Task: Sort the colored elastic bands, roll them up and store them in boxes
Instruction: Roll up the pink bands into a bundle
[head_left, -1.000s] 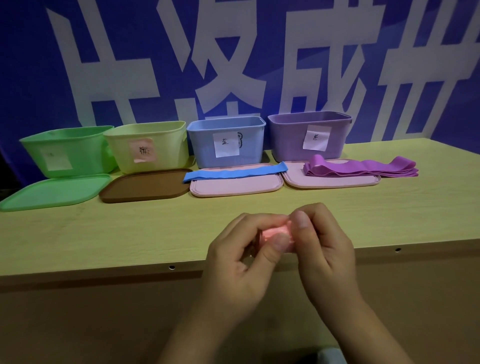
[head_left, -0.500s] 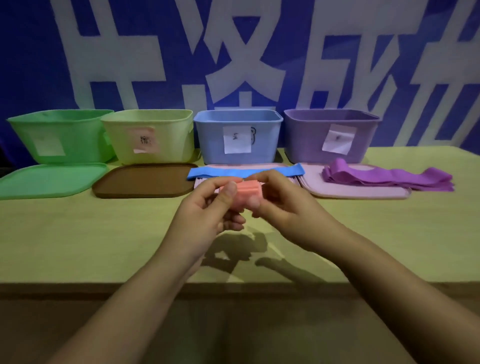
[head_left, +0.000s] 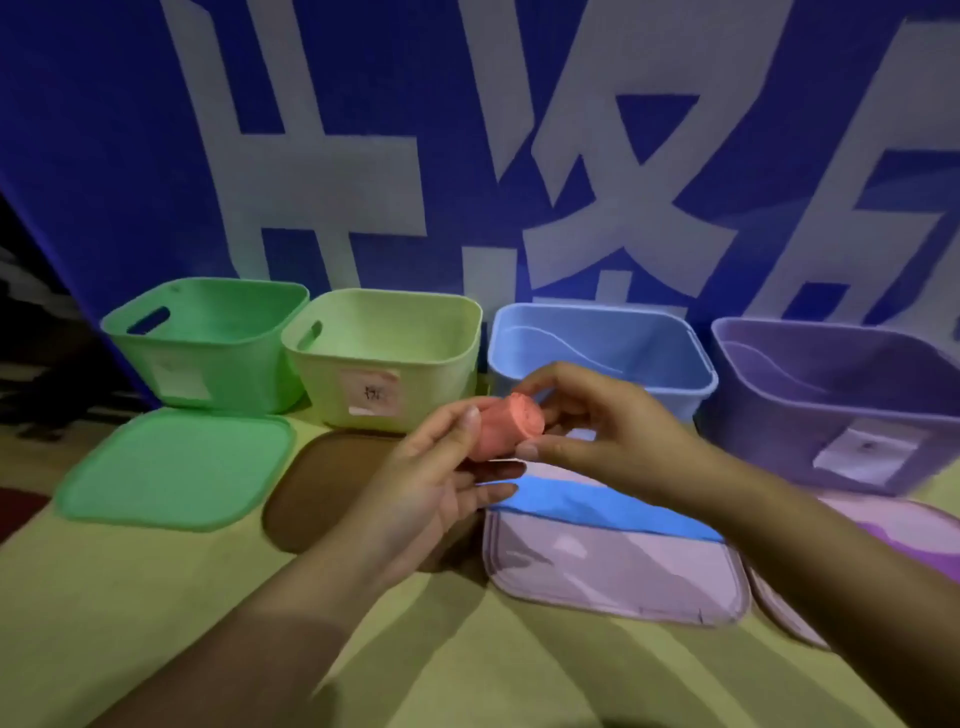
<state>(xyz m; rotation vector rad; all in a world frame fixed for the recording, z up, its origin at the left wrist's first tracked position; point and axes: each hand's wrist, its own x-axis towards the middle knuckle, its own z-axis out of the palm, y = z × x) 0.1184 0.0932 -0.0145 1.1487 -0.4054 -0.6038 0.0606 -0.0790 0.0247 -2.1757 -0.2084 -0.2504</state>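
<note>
A rolled-up pink band (head_left: 506, 428) is held in the air between both hands, in front of the yellow-green box (head_left: 384, 358). My left hand (head_left: 436, 483) cradles the roll from the left, thumb on top. My right hand (head_left: 602, 431) pinches its right end with thumb and fingers. A flat blue band (head_left: 597, 506) lies across a pink lid (head_left: 613, 571) below the hands. A purple band (head_left: 919, 545) shows at the right edge on another pink lid.
Four open boxes stand in a row at the back: green (head_left: 208, 343), yellow-green, blue (head_left: 602, 353), purple (head_left: 841, 400). A green lid (head_left: 176, 467) and a brown lid (head_left: 322, 488) lie in front of the left two. A blue banner hangs behind.
Both hands have carried the pink roll forward from the table's near edge toward the boxes. The camera has moved closer and lower over the table.
</note>
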